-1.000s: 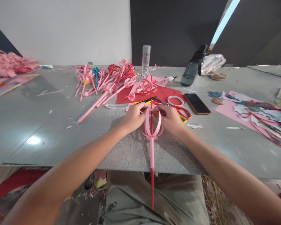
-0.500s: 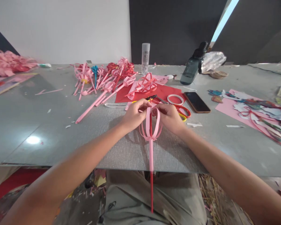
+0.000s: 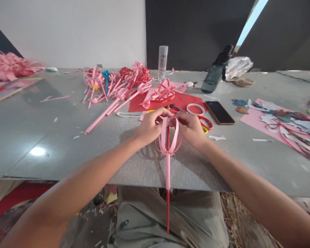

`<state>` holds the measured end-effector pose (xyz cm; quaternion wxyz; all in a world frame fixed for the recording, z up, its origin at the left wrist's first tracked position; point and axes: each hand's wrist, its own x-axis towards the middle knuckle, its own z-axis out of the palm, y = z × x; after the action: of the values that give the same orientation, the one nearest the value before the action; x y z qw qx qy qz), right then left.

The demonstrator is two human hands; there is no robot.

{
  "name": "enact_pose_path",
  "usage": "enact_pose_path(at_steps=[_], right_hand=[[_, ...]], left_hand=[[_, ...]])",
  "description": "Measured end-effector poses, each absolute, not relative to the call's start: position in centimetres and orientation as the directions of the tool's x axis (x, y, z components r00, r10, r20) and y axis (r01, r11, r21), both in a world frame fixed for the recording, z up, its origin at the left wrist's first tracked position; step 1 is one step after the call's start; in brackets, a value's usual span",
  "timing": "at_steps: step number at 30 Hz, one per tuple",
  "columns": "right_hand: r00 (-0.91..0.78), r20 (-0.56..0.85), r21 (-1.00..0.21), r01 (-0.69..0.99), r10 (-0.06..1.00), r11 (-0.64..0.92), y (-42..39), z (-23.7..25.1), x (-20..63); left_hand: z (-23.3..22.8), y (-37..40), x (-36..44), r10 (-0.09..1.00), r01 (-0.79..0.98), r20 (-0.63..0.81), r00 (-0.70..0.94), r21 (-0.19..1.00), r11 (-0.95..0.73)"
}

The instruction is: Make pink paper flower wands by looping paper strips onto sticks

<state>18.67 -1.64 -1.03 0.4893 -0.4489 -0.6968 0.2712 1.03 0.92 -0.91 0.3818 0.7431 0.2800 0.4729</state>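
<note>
A pink paper-strip lantern [image 3: 175,139] stands between my hands, its strips bowed out like a cage above a rolled pink paper tube [image 3: 168,172]. Through its middle runs a thin red stick [image 3: 167,212], which sticks out below the tube past the table's edge. My left hand [image 3: 153,125] pinches the top ends of the strips from the left side. From the right, my right hand [image 3: 189,127] pinches the same gathered ends, thumb and fingers close together. The fingertips partly hide where the strips meet around the stick.
Finished-looking pink and red paper pieces [image 3: 119,91] lie heaped behind my hands. Red paper [image 3: 142,102], a tape roll [image 3: 195,109], scissors [image 3: 206,122] and a phone [image 3: 219,112] are close by. A dark bottle [image 3: 214,74] and a clear tube [image 3: 163,62] stand farther back.
Both hands stay at the top of the strips, their fingers drawn slightly closer together. The view has shifted slightly, so everything sits a little farther right.
</note>
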Motion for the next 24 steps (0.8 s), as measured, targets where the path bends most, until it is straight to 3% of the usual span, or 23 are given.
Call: enact_pose_path(at_steps=[4, 11, 17, 24], right_hand=[[-0.093, 0.444, -0.804, 0.399, 0.891, 0.442, -1.6, -1.1, 18.7], [-0.071, 0.592, -0.603, 0.622, 0.803, 0.499, -1.6, -0.8, 19.3], [-0.214, 0.716, -0.418, 0.631, 0.665, 0.653, -1.9, -0.4, 19.7], [-0.409, 0.699, -0.190, 0.684, 0.586, 0.704, -2.5, -0.2, 20.2]], left_hand=[[-0.9, 1.0, 1.1, 0.777, 0.053, 0.485, 0.400, 0.835, -0.548], [-1.4, 1.2, 1.1, 0.825, 0.075, 0.436, 0.359, 0.867, -0.492], [-1.6, 1.2, 1.1, 0.839, 0.042, 0.423, 0.342, 0.885, -0.463], [-1.9, 1.7, 0.8, 0.874, 0.032, 0.375, 0.310, 0.914, -0.404]])
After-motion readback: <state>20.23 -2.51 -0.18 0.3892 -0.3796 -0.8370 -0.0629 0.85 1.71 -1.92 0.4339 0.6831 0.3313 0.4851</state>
